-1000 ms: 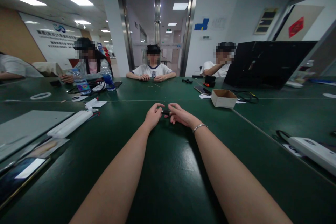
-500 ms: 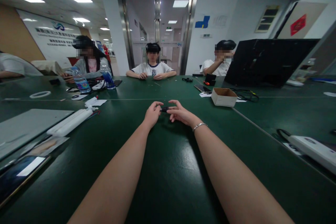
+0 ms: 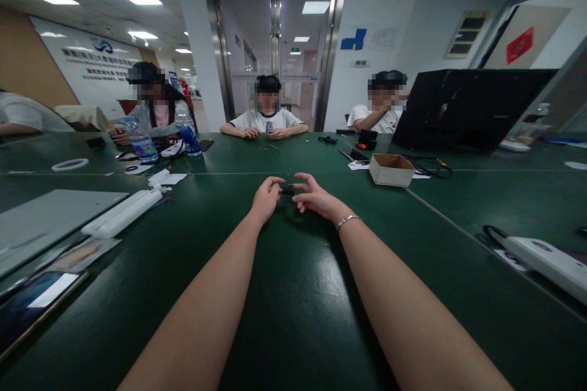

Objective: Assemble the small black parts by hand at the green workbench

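I am holding an object [image 3: 287,190] over the table [image 3: 288,311], between my left hand [image 3: 266,198] and right hand [image 3: 318,200]. A box [image 3: 389,177] is standing far right, a monitor [image 3: 468,111] beyond it; a phone [image 3: 28,313] is lying near left.

Over there both bare arms [image 3: 219,275] stretch forward, the left hand [image 3: 266,200] curled inward, the right hand [image 3: 317,201] facing it (looser-fingered, I'd say).

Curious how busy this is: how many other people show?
4: cut-off person at left edge; grey-sleeved person behind bottles; middle person before glass doors; right person beside black panel. More may be hidden.
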Demonstrator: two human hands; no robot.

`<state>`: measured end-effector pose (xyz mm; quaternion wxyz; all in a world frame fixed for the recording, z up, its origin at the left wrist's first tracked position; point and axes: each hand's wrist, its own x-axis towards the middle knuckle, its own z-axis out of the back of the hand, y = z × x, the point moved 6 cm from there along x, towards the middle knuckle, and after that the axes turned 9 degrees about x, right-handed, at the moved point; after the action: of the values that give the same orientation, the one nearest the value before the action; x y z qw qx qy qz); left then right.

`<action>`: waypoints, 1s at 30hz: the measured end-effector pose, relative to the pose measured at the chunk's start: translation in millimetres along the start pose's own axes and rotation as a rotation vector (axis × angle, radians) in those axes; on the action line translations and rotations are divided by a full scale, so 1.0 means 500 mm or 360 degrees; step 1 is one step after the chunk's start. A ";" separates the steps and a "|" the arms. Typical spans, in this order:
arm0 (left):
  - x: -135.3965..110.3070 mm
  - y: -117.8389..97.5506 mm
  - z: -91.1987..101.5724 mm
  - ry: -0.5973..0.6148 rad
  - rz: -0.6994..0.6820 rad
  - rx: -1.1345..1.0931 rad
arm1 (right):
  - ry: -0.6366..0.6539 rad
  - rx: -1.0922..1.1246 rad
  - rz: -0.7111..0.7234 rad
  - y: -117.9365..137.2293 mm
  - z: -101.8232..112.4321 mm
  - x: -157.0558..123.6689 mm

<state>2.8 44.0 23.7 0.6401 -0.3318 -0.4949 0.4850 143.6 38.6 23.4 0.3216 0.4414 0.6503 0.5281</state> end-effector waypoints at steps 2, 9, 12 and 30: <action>0.001 0.000 -0.001 0.0013 -0.0017 0.0007 | -0.0038 -0.0025 -0.0046 -0.003 0.002 -0.001; 0.002 0.003 0.003 -0.0029 -0.0004 0.0008 | 0.0031 -0.0036 -0.0022 -0.002 -0.004 0.001; 0.001 0.003 -0.001 0.0004 -0.0022 0.0023 | -0.0002 -0.0067 -0.0019 -0.004 -0.001 0.002; 0.004 0.009 0.001 -0.0013 -0.0012 0.0038 | -0.0062 -0.0084 0.0001 0.002 0.000 0.000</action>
<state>1.0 47.1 20.6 0.6439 -0.3203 -0.4928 0.4899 143.8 38.4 24.4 0.3456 0.4432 0.6297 0.5363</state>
